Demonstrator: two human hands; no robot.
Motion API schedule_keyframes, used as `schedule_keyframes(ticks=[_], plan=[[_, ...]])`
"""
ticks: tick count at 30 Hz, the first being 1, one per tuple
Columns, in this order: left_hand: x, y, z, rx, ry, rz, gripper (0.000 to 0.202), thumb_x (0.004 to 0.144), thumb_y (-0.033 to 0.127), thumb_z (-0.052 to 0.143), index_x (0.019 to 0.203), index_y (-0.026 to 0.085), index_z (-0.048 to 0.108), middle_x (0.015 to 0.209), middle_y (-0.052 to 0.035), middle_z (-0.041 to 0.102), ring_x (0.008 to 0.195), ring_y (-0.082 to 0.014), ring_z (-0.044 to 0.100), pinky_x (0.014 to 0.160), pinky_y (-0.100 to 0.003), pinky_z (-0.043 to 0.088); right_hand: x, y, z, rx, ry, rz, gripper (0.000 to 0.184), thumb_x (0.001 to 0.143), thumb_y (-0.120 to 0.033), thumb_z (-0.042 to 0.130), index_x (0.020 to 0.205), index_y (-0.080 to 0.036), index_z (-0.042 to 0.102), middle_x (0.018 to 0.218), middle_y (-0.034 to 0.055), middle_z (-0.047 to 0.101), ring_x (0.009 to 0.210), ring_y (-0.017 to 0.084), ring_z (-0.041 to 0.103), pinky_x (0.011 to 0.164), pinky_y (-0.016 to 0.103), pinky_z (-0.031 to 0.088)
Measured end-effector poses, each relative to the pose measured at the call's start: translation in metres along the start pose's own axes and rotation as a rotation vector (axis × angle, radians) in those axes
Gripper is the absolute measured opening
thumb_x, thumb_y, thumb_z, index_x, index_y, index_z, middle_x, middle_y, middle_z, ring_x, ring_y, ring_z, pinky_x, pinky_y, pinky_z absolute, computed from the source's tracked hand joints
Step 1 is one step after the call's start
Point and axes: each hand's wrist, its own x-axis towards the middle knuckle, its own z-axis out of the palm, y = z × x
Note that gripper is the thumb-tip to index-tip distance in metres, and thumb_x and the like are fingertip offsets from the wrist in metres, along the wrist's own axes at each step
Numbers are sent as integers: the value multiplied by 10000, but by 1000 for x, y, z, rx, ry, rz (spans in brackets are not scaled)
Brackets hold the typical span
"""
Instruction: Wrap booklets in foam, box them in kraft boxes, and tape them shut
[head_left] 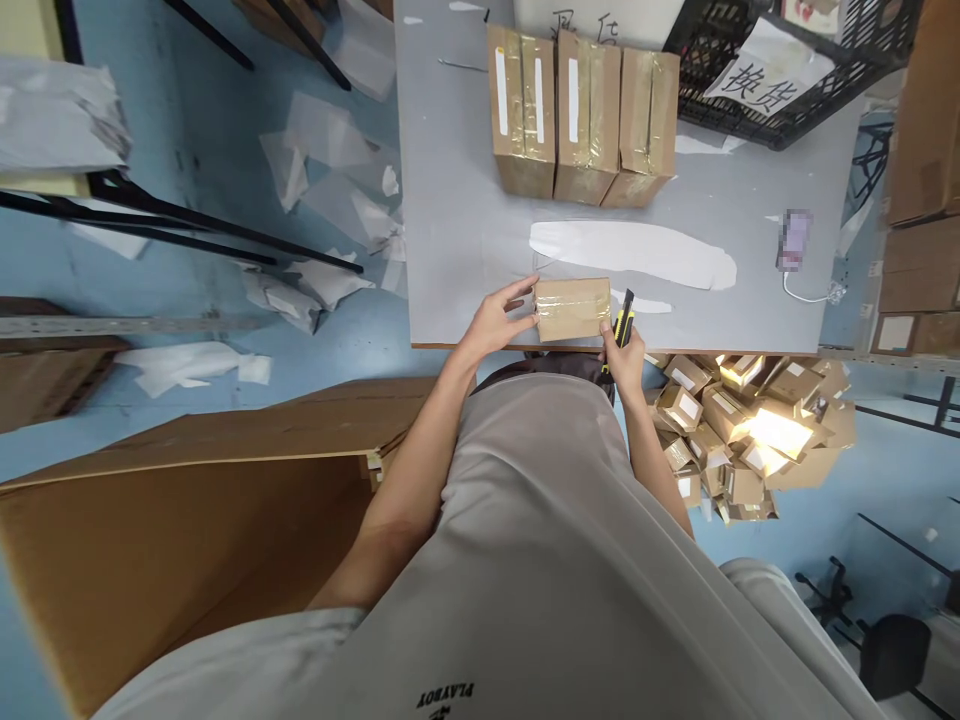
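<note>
A small taped cardboard box [574,309] lies at the near edge of the grey table, directly in front of me. The fingers and thumb of my left hand [497,318] grip its left end. My right hand [624,358] is closed on a black and yellow utility knife [624,318], which points up and away from my body. The thumb of that hand touches the box's lower right corner. Whether the blade is out, I cannot make out. Beyond the box, a long strip of white bare patch or paper [634,254] spreads across the tabletop.
Three taped cardboard boxes [587,115] stand in a row farther back on the table [457,200]. Behind them at right is a black plastic crate [795,110]. A phone [793,240] with a cable lies right. Many small boxes [739,430] heap on the floor; a large open carton [210,540] stands left.
</note>
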Motion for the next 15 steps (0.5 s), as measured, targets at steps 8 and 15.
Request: schedule_keyframes(ticks=[8, 15], plan=[[13, -10, 11, 51, 38, 57, 780, 904, 340, 745, 1670, 268, 615, 1672, -71, 660, 1553, -335, 631, 1345, -550, 490, 6, 4, 4, -4, 3, -19, 475, 978, -736, 633, 925, -283, 501, 633, -85, 573, 535, 167, 627, 591, 269, 477], [16, -10, 15, 36, 80, 50, 746, 920, 277, 684, 1663, 283, 616, 1688, -68, 646, 1571, -321, 614, 1313, -549, 525, 6, 0, 2, -1, -7, -2, 454, 999, -704, 656, 925, -286, 495, 664, -78, 594, 553, 172, 628, 599, 274, 483]])
